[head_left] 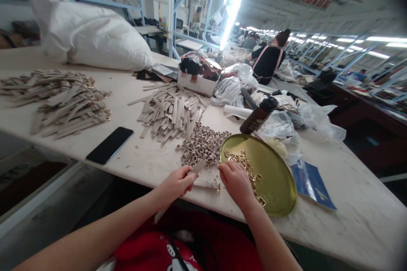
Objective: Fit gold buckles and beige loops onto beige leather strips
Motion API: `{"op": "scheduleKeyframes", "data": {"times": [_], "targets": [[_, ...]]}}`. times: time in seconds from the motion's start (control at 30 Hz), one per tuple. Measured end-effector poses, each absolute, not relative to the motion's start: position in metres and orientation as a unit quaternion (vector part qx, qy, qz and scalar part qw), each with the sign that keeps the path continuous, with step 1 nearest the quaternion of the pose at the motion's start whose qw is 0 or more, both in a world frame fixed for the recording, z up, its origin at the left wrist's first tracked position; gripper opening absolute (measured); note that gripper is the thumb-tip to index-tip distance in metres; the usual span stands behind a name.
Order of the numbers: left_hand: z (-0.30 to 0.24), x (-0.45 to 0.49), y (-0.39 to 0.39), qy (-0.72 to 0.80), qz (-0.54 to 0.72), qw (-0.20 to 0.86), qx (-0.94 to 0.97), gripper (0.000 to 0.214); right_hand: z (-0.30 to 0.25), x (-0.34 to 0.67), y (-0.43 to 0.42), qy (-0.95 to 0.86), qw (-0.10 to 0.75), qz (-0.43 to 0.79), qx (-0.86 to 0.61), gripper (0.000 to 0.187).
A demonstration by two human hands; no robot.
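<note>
My left hand (178, 183) is closed around a beige strap (197, 166) whose end sticks up past the fingers. My right hand (234, 180) is curled at the near rim of a round gold tray (276, 178); its fingertips meet a pale strap with a gold buckle (208, 184) lying on the table between both hands. Small gold buckles (244, 163) are scattered in the tray by my right hand. A heap of small beige loops (202, 148) sits just beyond my hands, and a pile of loose beige straps (173, 112) lies behind it.
A black phone (110, 145) lies at the table's near left edge. Finished straps (63, 99) are piled at the left, a big white sack (92, 36) behind them. A dark bottle (259, 115), plastic bags (282, 125), a white box (197, 82) and a blue booklet (310, 182) are nearby. Another person (269, 59) works farther back.
</note>
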State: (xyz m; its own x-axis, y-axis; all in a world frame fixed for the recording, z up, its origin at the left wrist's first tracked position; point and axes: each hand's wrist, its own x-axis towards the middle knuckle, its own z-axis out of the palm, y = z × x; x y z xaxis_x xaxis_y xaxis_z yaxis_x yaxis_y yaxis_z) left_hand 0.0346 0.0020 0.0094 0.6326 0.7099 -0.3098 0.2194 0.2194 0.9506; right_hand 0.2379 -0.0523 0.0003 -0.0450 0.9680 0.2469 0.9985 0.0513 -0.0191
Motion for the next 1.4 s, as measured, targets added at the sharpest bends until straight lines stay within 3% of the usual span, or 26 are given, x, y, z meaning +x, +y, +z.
{"op": "scheduleKeyframes", "data": {"times": [0.13, 0.23, 0.37, 0.47, 0.63, 0.87, 1.4], "targets": [[0.02, 0.04, 0.004, 0.348, 0.166, 0.702, 0.598, 0.032, 0.021, 0.209, -0.08, -0.807, 0.168, -0.111, -0.555, 0.014], [0.026, 0.039, -0.004, 0.323, 0.134, 0.733, 0.584, 0.031, 0.023, 0.195, -0.092, -0.807, 0.236, -0.065, -0.537, 0.015], [0.028, 0.034, -0.014, 0.329, 0.18, 0.714, 0.591, 0.028, 0.008, 0.172, -0.093, -0.633, 0.474, 0.193, -0.58, 0.028], [0.023, 0.03, -0.016, 0.334, 0.222, 0.635, 0.661, 0.024, 0.001, 0.155, -0.092, -0.456, 0.577, 0.428, -0.525, 0.036], [0.013, 0.029, -0.016, 0.353, 0.209, 0.551, 0.726, 0.021, -0.002, 0.15, -0.095, -0.334, 0.59, 0.573, -0.462, 0.039], [0.009, 0.036, -0.018, 0.324, 0.152, 0.611, 0.706, 0.027, -0.024, 0.159, -0.098, -0.313, 0.641, 0.49, -0.501, 0.034], [-0.005, 0.043, 0.0, 0.358, 0.124, 0.595, 0.709, 0.027, -0.02, 0.172, -0.093, -0.305, 0.573, 0.587, -0.484, 0.044]]}}
